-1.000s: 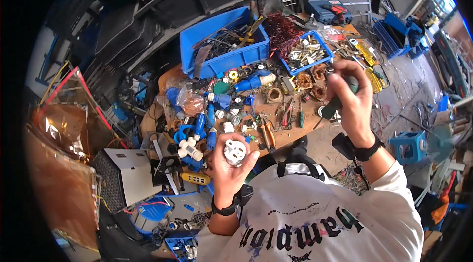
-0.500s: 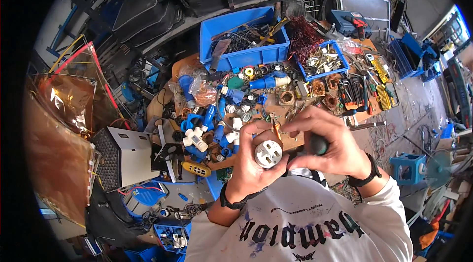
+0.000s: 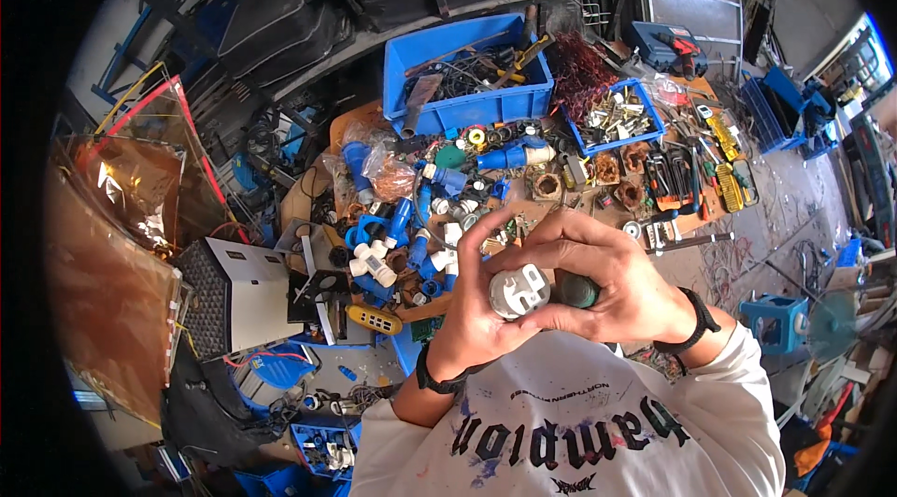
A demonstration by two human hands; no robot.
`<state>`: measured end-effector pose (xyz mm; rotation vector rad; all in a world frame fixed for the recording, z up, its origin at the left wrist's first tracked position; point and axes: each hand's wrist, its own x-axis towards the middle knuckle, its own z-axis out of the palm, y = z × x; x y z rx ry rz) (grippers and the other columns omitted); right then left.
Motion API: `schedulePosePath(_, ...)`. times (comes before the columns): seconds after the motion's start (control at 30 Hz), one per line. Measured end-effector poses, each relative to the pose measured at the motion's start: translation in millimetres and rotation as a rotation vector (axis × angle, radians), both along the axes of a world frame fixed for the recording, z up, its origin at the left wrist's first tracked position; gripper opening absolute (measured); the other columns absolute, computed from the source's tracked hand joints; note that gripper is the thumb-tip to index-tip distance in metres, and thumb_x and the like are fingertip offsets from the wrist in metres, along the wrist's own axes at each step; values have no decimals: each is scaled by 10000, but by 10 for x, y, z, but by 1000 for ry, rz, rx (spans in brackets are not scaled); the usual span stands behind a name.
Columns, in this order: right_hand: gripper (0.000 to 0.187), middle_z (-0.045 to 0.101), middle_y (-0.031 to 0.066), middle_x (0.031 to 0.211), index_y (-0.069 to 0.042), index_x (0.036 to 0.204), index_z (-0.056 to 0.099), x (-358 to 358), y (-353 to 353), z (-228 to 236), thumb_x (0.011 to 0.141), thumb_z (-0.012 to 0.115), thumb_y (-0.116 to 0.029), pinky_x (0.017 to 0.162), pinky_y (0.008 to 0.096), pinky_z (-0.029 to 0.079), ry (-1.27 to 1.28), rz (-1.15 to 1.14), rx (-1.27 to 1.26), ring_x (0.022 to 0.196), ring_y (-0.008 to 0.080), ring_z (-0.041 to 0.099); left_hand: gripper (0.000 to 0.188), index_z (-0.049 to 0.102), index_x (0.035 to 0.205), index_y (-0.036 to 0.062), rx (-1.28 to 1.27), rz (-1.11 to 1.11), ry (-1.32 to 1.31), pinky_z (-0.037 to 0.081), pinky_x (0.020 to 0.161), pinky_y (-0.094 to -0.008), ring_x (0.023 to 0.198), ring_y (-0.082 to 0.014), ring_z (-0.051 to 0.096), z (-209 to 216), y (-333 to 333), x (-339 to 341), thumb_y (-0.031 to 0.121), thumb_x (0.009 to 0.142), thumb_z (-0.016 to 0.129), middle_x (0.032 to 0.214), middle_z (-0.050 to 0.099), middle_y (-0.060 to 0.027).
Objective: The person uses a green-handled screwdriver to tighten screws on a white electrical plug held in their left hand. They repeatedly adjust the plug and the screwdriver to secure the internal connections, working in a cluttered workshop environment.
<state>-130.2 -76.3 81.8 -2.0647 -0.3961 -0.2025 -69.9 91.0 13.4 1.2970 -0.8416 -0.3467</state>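
In my left hand [image 3: 467, 319] is a white round socket insert [image 3: 519, 291] with slots in its face, held between curled fingers and thumb. My right hand [image 3: 617, 277] is closed around a dark green rounded handle [image 3: 576, 291], probably a screwdriver's; any shaft is hidden by my fingers. The two hands are close together in front of my chest, the handle right beside the insert. Beyond them, blue and white industrial plug parts [image 3: 402, 221] lie heaped on the wooden bench [image 3: 607, 215].
A blue bin [image 3: 486, 109] of metal scraps and a smaller blue tray [image 3: 615, 144] of brass-coloured parts stand at the back. Hex keys [image 3: 671, 175] and a yellow tool set [image 3: 725, 184] lie to the right. A yellow multi-socket block [image 3: 374, 319] sits at the bench's left front.
My right hand has moved left with the green handle, up against my left hand. The white insert has turned, so its slotted face now points more to the right.
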Motion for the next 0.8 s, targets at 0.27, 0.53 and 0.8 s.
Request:
schedulePosePath(0.27,457,565,98,1015,-60,1076,653,-22,-19,90,674,815,-205,791,373,505,-25,-11,5,910,307,606,955,174,1395,-12,-13,-10,-10,489,884,-341,1093,-244,580,6,-5,9,172,708,812,1180,525,-167)
schedulePosePath(0.53,428,595,94,996,-6,1075,647,22,-93,-50,720,800,-189,763,325,472,108,-101,155,914,211,590,598,381,1201,-5,165,53,-41,494,817,-321,1006,-210,610,30,6,21,134,747,745,1074,590,-150)
schedulePosePath(0.8,378,613,33,923,-2,1068,654,51,-128,-38,755,785,-167,700,243,426,362,-187,425,793,95,539,426,499,1059,-3,230,217,-156,526,635,-334,768,-274,687,129,-47,11,182,778,761,888,655,-163)
